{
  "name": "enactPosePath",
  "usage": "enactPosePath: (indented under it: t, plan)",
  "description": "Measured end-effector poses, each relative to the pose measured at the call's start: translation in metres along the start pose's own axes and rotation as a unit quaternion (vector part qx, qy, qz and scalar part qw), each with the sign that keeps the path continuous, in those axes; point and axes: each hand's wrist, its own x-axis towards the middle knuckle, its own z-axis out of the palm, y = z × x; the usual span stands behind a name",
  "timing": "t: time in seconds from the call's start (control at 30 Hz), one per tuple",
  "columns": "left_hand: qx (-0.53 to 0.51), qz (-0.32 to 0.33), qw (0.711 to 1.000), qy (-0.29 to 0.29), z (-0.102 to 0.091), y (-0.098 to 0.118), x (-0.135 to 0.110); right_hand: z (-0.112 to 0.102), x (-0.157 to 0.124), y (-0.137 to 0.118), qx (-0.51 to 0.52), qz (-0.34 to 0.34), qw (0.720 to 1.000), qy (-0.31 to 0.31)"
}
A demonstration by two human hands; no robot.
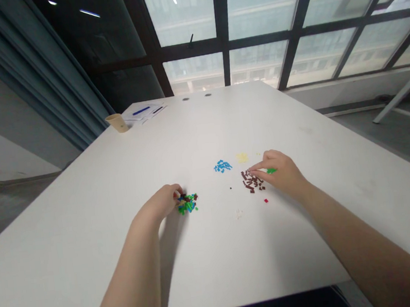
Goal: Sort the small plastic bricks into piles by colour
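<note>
We find a mixed heap of tiny plastic bricks [189,205] on a white table [85,195], with our left hand [161,202] curled against it; the fingertips are hidden, so we cannot tell whether it pinches anything. Our right hand [276,173] has its fingers [257,168] drawn together at a brown pile [252,181], and a green brick [271,170] touches them. A blue pile [223,166] and a yellow pile [242,157] lie just beyond; a paper cup [117,123] stands far off.
</note>
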Motion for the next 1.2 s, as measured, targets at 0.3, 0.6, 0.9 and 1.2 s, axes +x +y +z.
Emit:
enactPosePath:
  t: [0.3,0.6,0.9,1.2]
  plan:
    - [-0.047,-0.007,0.999,-0.007,0.001,0.007,0.001,0.0,-0.005,0.047,-0.036,0.175,0.955,-0.236]
    - [-0.024,0.008,1.0,0.011,0.002,0.011,0.001,0.008,-0.006,0.045,-0.001,0.159,0.954,-0.256]
    - [-0.195,0.124,0.968,0.102,-0.007,0.038,-0.015,-0.019,0.004,0.033,0.011,0.174,0.984,0.015]
    - [-0.54,0.225,0.807,0.082,0.031,0.112,-0.048,0.007,-0.006,-0.033,0.133,-0.109,0.985,0.002]
